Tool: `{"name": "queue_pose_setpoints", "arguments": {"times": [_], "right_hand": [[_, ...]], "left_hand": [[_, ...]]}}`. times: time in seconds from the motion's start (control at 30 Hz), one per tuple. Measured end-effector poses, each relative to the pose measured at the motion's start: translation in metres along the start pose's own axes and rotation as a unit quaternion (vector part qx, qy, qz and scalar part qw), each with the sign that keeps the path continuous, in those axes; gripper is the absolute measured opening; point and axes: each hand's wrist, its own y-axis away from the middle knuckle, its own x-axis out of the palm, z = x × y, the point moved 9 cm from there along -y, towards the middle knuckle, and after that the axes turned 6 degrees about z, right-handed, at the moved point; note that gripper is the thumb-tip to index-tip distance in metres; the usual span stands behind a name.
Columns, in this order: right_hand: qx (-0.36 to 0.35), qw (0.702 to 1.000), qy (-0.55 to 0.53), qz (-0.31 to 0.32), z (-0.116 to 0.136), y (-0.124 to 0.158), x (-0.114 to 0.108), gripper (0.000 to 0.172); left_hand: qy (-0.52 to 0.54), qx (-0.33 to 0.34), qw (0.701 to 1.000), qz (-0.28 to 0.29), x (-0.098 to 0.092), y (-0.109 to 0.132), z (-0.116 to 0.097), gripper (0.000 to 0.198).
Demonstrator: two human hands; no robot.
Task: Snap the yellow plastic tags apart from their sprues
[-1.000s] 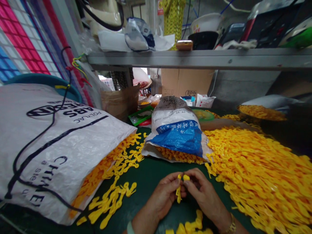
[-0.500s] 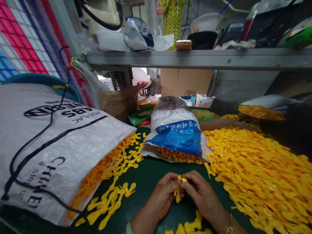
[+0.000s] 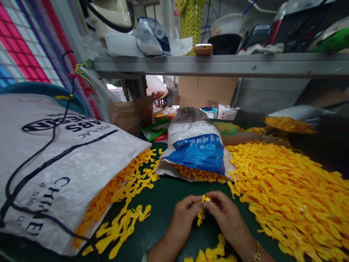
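Left hand: pinching a small yellow plastic tag strip, firmly.
Right hand: clenched on that strip too.
Bench: dark green mat, big heap of yellow plastic tags.

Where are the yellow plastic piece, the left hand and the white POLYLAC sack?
yellow plastic piece [image 3: 201,214], head view, on its stem
left hand [image 3: 185,216], head view, on the back of the hand
white POLYLAC sack [image 3: 89,178], head view, on its woven face

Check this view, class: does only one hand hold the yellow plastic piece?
No, the yellow plastic piece is pinched between the left hand and the right hand.
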Motion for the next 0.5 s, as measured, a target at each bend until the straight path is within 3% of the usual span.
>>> {"name": "queue_pose_setpoints", "arguments": {"times": [0.13, 0.2, 0.33, 0.5], "right_hand": [[0.003, 1.000, -0.005, 0.000, 0.001, 0.001, 0.000, 0.009], [-0.011, 1.000, 0.016, -0.010, 0.006, 0.003, -0.001, 0.009], [-0.054, 0.996, 0.072, -0.024, 0.019, 0.008, -0.001, 0.011], [-0.093, 0.986, 0.138, 0.027, 0.025, 0.012, -0.001, 0.015]], "left_hand": [[-0.099, 0.036, 0.994, 0.005, 0.003, 0.004, -0.017, 0.022], [-0.080, 0.021, 0.997, 0.000, 0.003, 0.005, -0.012, 0.024], [0.056, -0.034, 0.998, -0.004, 0.004, 0.007, 0.012, 0.028], [0.026, -0.047, 0.998, 0.021, 0.006, 0.006, 0.017, 0.032]]}}
